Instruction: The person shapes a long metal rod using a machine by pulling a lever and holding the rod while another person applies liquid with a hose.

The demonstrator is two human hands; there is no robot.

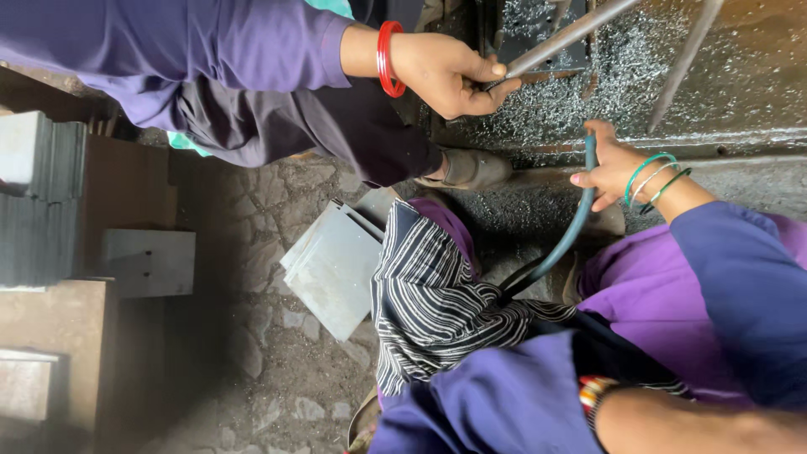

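Right hand (607,168), wearing green bangles, closed around the upper end of a thin teal rubber hose (565,244). Hose end held up against the dark metal machine bed strewn with silvery shavings (639,92); the rest curves down and passes under a black-and-white striped cloth (429,303).

Left hand not seen; only the forearm with a beaded multicolour bracelet (595,391) shows at the lower edge.

Co-worker's hand with a red bangle (450,74) clamped on a grey steel rod (563,38), just beside the hose end.

Recommended: firm grip kept close to the hose tip for steady aim; bend below kept smooth, no kink; fingers kept off the sharp shavings and clear of the rod.

Packages, labels, signs: none visible. Noted instead: loose pile of flat grey metal sheets (332,273) on the rough stone floor (269,370), centre; tall stack of dark grey plates (38,202), far left.
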